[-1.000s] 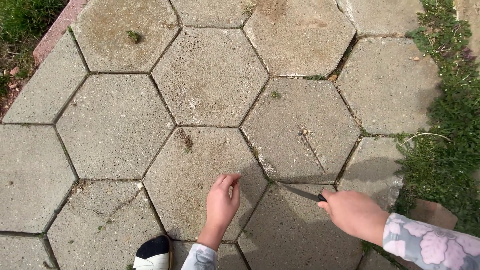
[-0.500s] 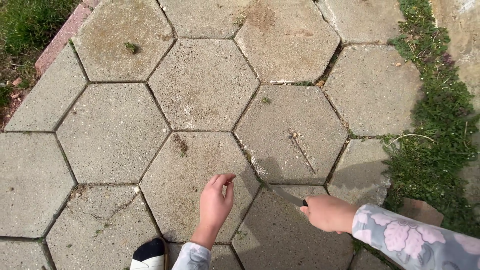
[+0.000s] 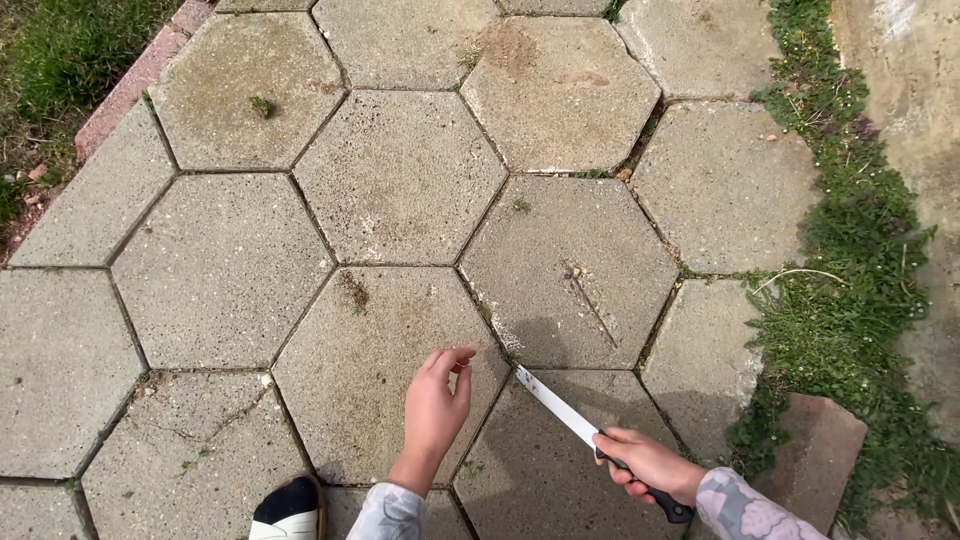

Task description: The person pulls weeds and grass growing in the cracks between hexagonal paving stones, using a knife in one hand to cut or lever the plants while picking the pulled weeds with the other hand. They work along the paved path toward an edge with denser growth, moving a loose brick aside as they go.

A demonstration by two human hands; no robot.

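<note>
— While the right hand (image 3: 648,464) is wrapped around that dark handle, where does the knife (image 3: 560,411) point?

— Its long pale blade runs up and to the left, with the tip at the joint where three hexagonal paving stones (image 3: 400,175) meet, just beside a small tuft of weed (image 3: 510,357) in the gap. The fingers are curled tight around the handle.

— And the left hand (image 3: 436,410)?

— It hovers over the paver just left of the blade tip, holding nothing. The fingers are loosely bent and close together, thumb and forefinger tips near each other but not pinching anything I can see.

— Anything else around?

— A black-and-white shoe (image 3: 287,508) at the bottom edge, a reddish brick (image 3: 815,450) lower right, and a grassy strip (image 3: 850,300) along the right side.
</note>
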